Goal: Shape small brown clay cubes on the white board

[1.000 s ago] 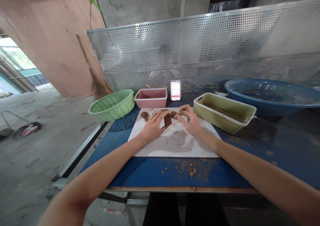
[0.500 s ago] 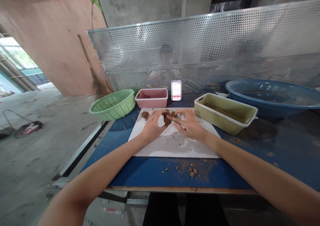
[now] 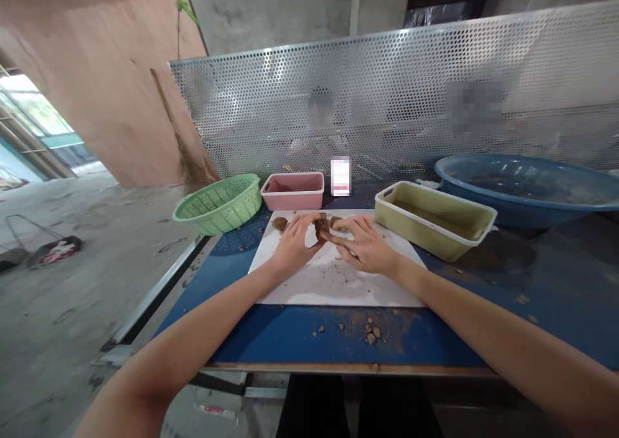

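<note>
My left hand (image 3: 293,243) is curled around a lump of brown clay (image 3: 321,226) above the white board (image 3: 309,289), thumb below it and fingers over the top. From the other side, my right hand (image 3: 363,243) meets the same lump with bent fingers, one fingertip pressed on its near face. A smaller brown piece (image 3: 334,220) shows just behind the right fingers; whether they touch it is unclear. Another rough clay clump (image 3: 279,223) rests at the board's far left corner, beside my left hand. Crumbs are scattered over the board.
Behind the board stand a green basket (image 3: 217,209), a pink bin (image 3: 293,199) and a phone-like bright screen (image 3: 340,177). To the right are an olive bin (image 3: 425,231) and a large blue basin (image 3: 522,199). Small stones (image 3: 372,333) lie near the blue table's front edge.
My right fingers have shifted slightly and bent more against the clay lump. The left hand keeps its hold in nearly the same spot.
</note>
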Demonstrator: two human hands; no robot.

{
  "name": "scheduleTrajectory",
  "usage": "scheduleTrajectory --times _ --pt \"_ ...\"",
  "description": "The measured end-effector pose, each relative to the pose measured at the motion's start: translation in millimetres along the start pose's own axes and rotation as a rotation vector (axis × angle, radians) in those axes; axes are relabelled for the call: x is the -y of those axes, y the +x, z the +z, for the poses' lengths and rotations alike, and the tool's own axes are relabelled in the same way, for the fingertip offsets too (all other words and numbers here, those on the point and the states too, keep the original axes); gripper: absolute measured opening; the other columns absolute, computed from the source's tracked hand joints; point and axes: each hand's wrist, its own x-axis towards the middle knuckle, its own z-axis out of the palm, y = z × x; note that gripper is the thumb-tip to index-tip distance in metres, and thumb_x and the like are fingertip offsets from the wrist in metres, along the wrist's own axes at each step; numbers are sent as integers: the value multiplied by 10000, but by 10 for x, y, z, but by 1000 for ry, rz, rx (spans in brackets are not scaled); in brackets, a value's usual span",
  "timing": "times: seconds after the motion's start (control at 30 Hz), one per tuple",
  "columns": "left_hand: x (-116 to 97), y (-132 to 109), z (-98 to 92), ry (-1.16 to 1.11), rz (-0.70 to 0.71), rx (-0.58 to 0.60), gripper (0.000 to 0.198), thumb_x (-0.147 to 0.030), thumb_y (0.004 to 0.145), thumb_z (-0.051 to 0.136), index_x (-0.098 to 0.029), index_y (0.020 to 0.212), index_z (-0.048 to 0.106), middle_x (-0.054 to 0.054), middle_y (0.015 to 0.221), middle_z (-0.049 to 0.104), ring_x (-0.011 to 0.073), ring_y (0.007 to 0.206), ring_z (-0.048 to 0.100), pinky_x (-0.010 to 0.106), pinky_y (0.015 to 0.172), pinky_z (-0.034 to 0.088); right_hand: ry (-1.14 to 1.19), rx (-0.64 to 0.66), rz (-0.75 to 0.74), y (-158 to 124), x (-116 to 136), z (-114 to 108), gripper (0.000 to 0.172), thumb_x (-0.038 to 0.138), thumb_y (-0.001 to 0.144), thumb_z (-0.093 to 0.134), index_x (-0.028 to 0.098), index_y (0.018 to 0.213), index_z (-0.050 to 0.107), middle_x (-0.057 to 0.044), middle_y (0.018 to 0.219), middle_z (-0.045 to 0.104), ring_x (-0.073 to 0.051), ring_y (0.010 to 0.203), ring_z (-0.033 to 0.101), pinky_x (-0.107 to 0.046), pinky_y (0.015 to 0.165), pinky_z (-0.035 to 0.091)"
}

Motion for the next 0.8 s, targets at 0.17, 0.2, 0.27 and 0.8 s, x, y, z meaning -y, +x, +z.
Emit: scheduleTrajectory --times 0.17,0.2,0.27,0.8 --pt "11 -5 4 -1 -3 13 589 -234 964 763 -212 1488 494 156 1298 731 298 1220 706 499 1011 618 -8 32 17 5 13 -8 490 250 1092 491 366 1556 598 -109 1330 635 -303 1161 519 -475 945 386" --pt "11 -5 4 -1 -7 15 588 -234 965 761 -214 1489 494 155 1298 731 298 1218 707 498 1008 619 -3 39 7 4 15 -7 502 252 1090 496 376 1568 585 -104 1333 635 -303 1165 519 -475 949 384" --pt "8 -2 1 0 -4 7 580 -240 970 759 -213 1486 496 156 1288 732 294 1205 712 491 1003 621 -4 32 22 1 16 -2 518 254 1089 497 360 1592 558 -109 1338 632 -300 1168 524 -475 961 385" --pt "27 -8 -9 19 -5 16 598 -217 957 756 -215 1490 486 150 1296 729 300 1209 712 499 1012 616 2 37 8 -6 10 19 502 277 1069 547 362 1561 602 -120 1366 622 -316 1173 542 -485 975 391"
